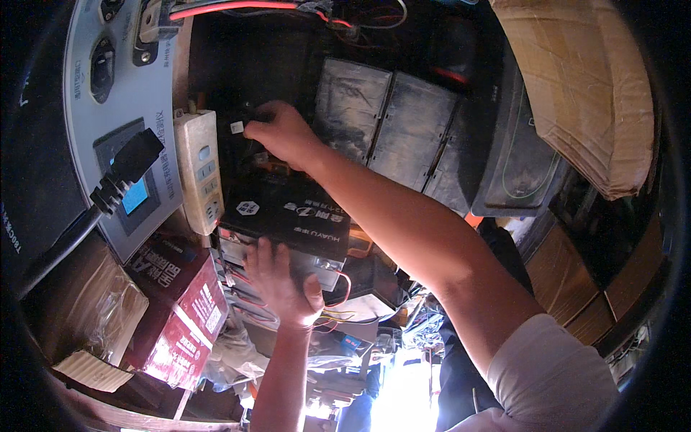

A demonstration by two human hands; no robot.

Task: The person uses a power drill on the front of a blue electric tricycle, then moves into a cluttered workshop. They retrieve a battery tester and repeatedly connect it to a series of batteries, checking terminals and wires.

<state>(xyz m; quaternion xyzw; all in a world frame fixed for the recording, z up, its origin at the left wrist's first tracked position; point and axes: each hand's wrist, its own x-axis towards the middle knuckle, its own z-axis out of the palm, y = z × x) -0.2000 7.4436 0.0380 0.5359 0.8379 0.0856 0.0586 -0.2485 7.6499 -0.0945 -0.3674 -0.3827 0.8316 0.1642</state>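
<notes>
My left hand (279,286) lies with its fingers stretched out against the near side of a black box-shaped unit (284,225) with white printing on top. Beyond that unit, my right hand (286,133) reaches into deep shadow with its fingers closed. A small white tag (237,127) shows at its fingertips, but darkness hides what they hold. Thin red wires (344,286) run by the unit's near right corner. To its left stands a dirty white power strip (200,169) with several sockets.
At the left, a grey panel (119,93) carries a small lit screen, and a black cable plug (137,162) hangs before it. Below are a red carton (183,331) and a cardboard box (101,317). Dusty grey blocks (410,122) sit behind; torn cardboard (583,86) overhangs at upper right.
</notes>
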